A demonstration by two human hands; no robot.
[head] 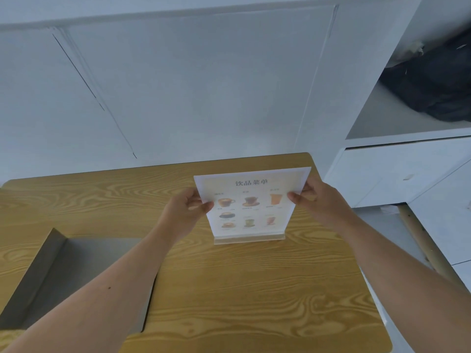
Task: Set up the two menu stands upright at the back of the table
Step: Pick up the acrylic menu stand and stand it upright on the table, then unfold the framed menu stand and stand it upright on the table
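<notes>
— Which step is this?

— First menu stand (248, 207): my left hand (187, 208) and right hand (314, 200) pinch its side edges, upright, base on or just above the table (229, 289), right of middle.

— Next?

— I'd judge: slide it toward the back edge, release, then find the second; I can't see it.

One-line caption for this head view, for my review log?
Both hands, left hand and right hand, hold a drinks menu stand upright by its side edges on the wooden table.
</notes>
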